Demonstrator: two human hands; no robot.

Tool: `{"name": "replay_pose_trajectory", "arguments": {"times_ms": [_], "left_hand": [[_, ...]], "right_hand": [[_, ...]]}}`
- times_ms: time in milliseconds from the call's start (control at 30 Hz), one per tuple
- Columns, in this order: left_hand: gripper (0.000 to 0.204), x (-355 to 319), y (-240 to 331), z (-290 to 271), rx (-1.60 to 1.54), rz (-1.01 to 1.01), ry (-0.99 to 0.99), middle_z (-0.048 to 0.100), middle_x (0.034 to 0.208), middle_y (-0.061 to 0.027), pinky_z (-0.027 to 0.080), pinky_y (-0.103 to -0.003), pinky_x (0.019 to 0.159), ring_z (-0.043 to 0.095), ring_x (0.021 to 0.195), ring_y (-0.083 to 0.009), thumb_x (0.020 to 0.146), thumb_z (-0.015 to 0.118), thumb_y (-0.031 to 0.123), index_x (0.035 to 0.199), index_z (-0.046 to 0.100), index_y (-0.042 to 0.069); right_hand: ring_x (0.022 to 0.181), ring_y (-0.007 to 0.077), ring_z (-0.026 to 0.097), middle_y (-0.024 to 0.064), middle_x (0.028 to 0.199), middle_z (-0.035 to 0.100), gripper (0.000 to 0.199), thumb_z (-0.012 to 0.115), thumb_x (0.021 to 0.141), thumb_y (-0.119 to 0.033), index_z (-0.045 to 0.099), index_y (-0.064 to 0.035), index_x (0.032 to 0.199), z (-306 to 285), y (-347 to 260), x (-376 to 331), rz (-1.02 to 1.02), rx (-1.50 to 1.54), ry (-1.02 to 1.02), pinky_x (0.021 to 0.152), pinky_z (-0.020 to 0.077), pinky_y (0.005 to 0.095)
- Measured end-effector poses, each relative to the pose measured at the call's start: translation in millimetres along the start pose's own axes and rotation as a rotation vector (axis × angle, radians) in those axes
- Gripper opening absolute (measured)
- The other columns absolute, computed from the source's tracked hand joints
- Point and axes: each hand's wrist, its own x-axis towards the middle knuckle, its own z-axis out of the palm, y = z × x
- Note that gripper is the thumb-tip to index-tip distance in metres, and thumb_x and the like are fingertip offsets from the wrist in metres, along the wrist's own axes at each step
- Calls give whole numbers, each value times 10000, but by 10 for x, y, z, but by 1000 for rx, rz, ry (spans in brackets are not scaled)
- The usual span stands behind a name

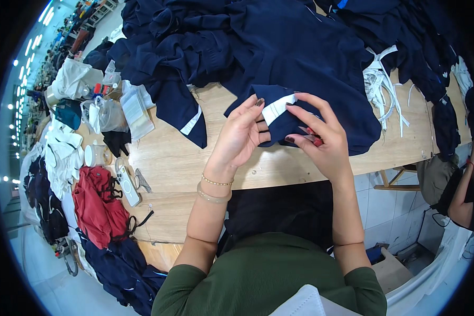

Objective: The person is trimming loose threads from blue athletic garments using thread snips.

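Note:
My left hand [239, 134] grips the edge of a navy garment [316, 58], its thumb on top and the other fingers beneath the cloth. A white strip [277, 109] crosses the navy fabric between my two hands. At the strip's right end rest the index and middle fingertips of my right hand [321, 131], bent over the cloth. Tucked inside that hand is a small red-handled tool [317, 140], apparently thread snips, mostly hidden by the fingers. Another navy piece with a white-striped tip [192, 121] lies left of my hands.
Navy garments [179, 52] are heaped across the far side of the wooden table [179, 174]. White cords [382, 87] lie at the right. A red cloth bag [97, 205], a phone [128, 185] and plastic packets [137, 113] crowd the left. Another person's arm [463, 184] shows at far right.

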Motion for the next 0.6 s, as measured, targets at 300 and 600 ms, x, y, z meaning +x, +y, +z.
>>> {"name": "replay_pose_trajectory", "arguments": {"times_ms": [300,600], "left_hand": [[283,40,-50,44,-69,-24,-66,630,1076,-126,585,-293,761,669,935,-188,1014,380,149,1247,460,8],[288,-99,127,-353,1505,-21,-118,714,872,-97,513,-261,686,660,724,-137,847,668,129,1115,667,24]], "right_hand": [[833,184,670,75,1172,595,392,751,667,47,681,-73,1033,36,100,16,-149,-98,33,666,554,253],[476,21,358,2,754,585,112,635,888,-86,622,-21,979,-684,524,68,326,462,819,429,252,182]]}}
